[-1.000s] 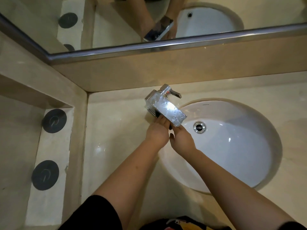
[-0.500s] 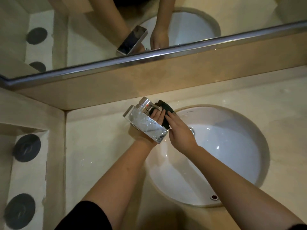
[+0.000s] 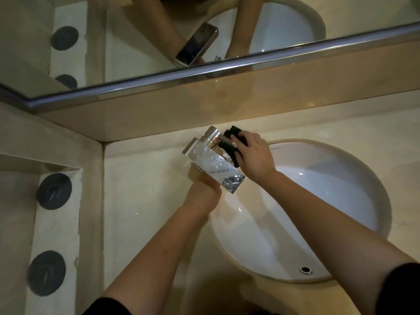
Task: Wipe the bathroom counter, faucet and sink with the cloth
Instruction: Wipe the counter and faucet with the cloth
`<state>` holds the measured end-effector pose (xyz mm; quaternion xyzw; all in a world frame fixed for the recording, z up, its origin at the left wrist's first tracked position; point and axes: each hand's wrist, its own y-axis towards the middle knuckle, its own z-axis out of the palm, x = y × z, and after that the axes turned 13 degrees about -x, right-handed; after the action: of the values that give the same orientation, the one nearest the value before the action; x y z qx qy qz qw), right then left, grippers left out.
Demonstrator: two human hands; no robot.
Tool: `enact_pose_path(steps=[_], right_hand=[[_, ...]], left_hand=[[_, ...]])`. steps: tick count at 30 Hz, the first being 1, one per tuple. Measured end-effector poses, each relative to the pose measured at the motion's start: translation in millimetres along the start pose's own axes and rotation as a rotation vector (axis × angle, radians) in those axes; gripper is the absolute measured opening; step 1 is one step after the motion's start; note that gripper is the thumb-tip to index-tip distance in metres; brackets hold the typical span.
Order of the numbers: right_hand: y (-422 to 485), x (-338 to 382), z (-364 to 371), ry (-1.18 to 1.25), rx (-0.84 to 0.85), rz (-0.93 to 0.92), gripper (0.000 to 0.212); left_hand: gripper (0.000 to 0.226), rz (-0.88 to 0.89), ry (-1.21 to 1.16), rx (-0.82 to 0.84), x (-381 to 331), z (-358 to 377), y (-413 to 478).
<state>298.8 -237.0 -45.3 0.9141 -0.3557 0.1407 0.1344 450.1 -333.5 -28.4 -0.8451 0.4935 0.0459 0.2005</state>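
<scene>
A chrome faucet (image 3: 212, 161) with a flat square spout stands at the back left rim of the white oval sink (image 3: 318, 201), set in the beige counter (image 3: 141, 201). My right hand (image 3: 255, 153) grips a black cloth (image 3: 234, 142) and presses it against the faucet's right side, by the lever handle. My left hand (image 3: 204, 189) reaches under the spout from the front; its fingers are hidden beneath the spout, so I cannot see what they do.
A mirror (image 3: 159, 30) with a metal frame edge runs along the back above a beige ledge. A recessed niche (image 3: 54, 223) at the left holds two dark round discs. The sink's overflow hole (image 3: 305, 270) lies near the front rim.
My right hand has moved up and back with the black cloth, from the spout's front to the faucet's handle side. My left hand stays under the spout.
</scene>
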Motion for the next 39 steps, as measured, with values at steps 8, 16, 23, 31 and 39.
enact_pose_path(steps=[8, 16, 23, 31, 39], right_hand=[[29, 18, 11, 0.113, 0.007, -0.157, 0.049], [-22, 31, -5, 0.438, 0.106, 0.059, 0.047], [-75, 57, 11, 0.480, 0.152, 0.171, 0.028], [-139, 58, -14, 0.298, -0.097, 0.037, 0.036], [-151, 180, 23, 0.305, 0.000, -0.173, 0.034]], left_hand=[[0.050, 0.349, -0.028, -0.203, 59, 0, -34], [0.049, 0.229, -0.030, -0.198, 80, 1, -52], [0.055, 0.090, -0.029, -0.217, 88, -6, -70], [0.059, 0.038, -0.072, -0.235, 110, -5, -118], [0.056, -0.178, -0.102, -0.295, 132, 19, -212]])
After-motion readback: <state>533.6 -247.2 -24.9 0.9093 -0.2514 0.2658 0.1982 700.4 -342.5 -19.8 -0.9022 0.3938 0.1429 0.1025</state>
